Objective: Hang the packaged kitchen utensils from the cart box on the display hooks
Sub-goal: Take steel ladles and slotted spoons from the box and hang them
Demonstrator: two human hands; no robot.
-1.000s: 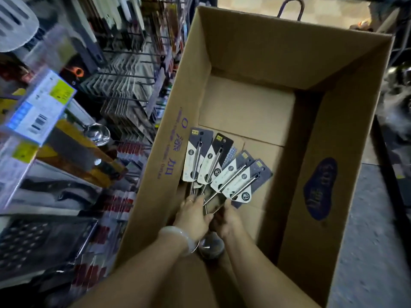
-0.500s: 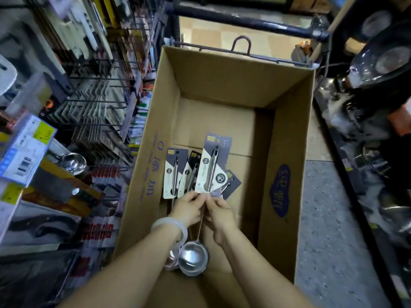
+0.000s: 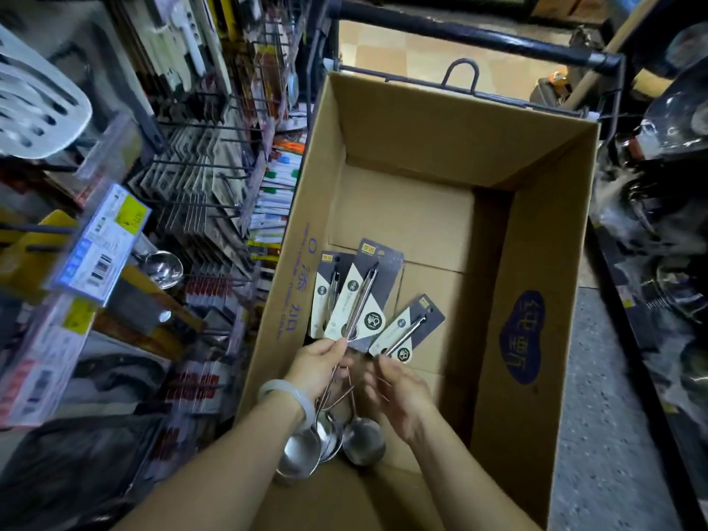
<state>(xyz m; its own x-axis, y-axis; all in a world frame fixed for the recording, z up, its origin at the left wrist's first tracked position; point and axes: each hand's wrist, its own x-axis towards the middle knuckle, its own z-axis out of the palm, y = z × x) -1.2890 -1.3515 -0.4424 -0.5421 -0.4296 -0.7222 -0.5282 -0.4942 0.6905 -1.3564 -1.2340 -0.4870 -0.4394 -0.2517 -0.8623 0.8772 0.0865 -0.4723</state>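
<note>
Ladles (image 3: 356, 320) on grey and white backing cards are bunched over the inside of the cardboard box (image 3: 536, 262), fanned upward from the person's hands near the box's near end. The left hand (image 3: 318, 364) has its fingers and thumb curled round the thin steel handles just below the cards, so that grip carries the main cluster, at least two cards overlapping, with the shiny bowls hanging down beneath the wrist toward the box's near wall. The right hand (image 3: 398, 389) sits just beside it, further from the box's printed left wall; its fingers are bent and its fingertips meet the lower edge of a separate ladle card (image 3: 408, 331) that tilts away from the cluster. Whether this hand truly pinches that card or only steadies it is hard to tell.

Judging by how things lie, the task is at its gathering stage: the packaged ladles are collected in hand, yet all remain over the box, and none is on its way to a peg. The display hooks (image 3: 199, 166) stand outside the box's left wall, already crowded with other carded goods, and a hanging ladle (image 3: 164, 268) shows there among them. The box floor beyond the held bunch looks bare, so this may be the last batch, though the near end is hidden by the arms. Carrying the bunch across and threading each card onto a hook remains.
</note>
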